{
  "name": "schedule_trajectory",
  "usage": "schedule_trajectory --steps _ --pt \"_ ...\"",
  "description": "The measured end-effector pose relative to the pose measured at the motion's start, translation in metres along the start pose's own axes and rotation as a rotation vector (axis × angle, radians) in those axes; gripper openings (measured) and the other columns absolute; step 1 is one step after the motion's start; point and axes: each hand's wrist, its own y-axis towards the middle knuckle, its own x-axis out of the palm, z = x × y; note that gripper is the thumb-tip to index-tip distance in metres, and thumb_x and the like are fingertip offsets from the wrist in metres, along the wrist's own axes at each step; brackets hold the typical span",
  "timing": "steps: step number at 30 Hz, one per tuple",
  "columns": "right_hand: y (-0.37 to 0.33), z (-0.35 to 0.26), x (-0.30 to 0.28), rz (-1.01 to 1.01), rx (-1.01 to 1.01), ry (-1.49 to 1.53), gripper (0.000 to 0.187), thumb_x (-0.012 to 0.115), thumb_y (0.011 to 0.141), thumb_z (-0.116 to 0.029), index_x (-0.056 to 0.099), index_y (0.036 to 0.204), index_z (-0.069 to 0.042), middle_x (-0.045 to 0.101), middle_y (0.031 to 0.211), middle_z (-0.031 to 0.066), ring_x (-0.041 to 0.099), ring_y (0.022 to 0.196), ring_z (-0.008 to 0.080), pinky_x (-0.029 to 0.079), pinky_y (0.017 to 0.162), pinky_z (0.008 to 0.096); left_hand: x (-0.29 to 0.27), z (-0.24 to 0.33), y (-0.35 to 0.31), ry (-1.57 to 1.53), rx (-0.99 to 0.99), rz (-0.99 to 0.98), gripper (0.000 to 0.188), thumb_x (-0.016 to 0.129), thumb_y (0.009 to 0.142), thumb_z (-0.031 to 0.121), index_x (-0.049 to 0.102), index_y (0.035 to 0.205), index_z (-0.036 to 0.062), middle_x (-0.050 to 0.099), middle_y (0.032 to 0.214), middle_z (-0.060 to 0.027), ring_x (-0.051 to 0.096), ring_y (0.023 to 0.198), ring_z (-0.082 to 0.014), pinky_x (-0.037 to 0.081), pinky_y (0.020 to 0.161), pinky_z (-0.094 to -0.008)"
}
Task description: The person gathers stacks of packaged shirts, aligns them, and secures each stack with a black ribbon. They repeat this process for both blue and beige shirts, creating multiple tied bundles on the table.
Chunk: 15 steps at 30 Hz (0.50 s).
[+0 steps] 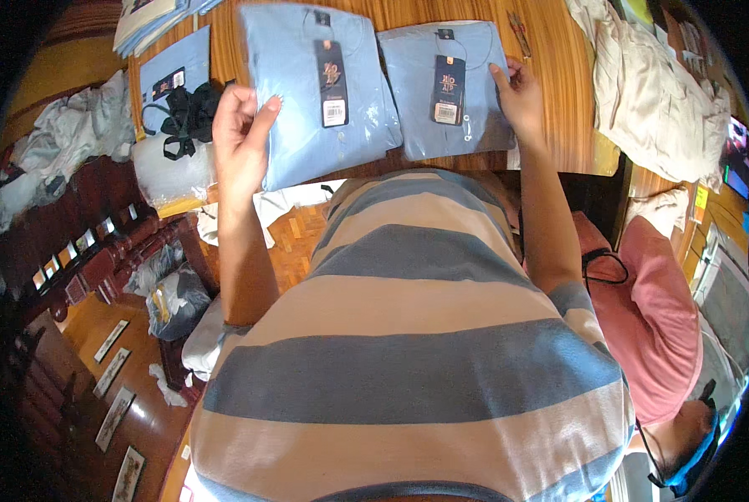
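Observation:
A folded light blue shirt in a clear plastic bag (295, 138) is raised slightly at its left edge. My left hand (245, 138) pinches that edge, thumb on the front and fingers curled behind. Beside it, overlapped a little by the first, lies a second bagged blue shirt (409, 92). My right hand (522, 100) grips its right edge near the far corner; what the fingers do underneath is hidden. Dark hang tags show on both shirts, the left tag (332, 82) and the right tag (447, 88).
The wooden table (554, 92) carries scissors (519, 33) at the back. Cream cloth (642, 100) lies at right, another blue shirt (194, 63) and black straps (192, 117) at left. A person in a pink top (654, 326) is close on my right. A dark wooden bench (81, 217) stands left.

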Motion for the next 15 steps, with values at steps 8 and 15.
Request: schedule_trajectory --steps 8,15 --pt "-0.004 0.010 -0.007 -0.039 0.066 0.129 0.038 0.073 0.098 -0.027 0.067 0.119 0.004 0.074 0.094 0.0099 0.065 0.080 0.0145 0.052 0.070 0.0301 0.077 0.012 0.029 -0.218 -0.083 0.011 0.021 0.076 0.096 0.017 0.059 0.104 0.0081 0.053 0.077 0.0084 0.044 0.067 -0.0012 0.033 0.056 -0.0203" --pt "0.002 -0.025 -0.031 -0.197 0.424 0.418 0.063 0.052 0.105 -0.052 0.063 0.132 0.004 0.071 0.117 0.0127 0.064 0.107 0.0207 0.048 0.097 0.0332 0.128 -0.087 -0.012 0.029 -0.413 -0.211 0.026 0.074 0.095 0.009 0.066 0.118 -0.0017 0.072 0.104 -0.0127 0.070 0.091 -0.0153 0.065 0.075 -0.0318"
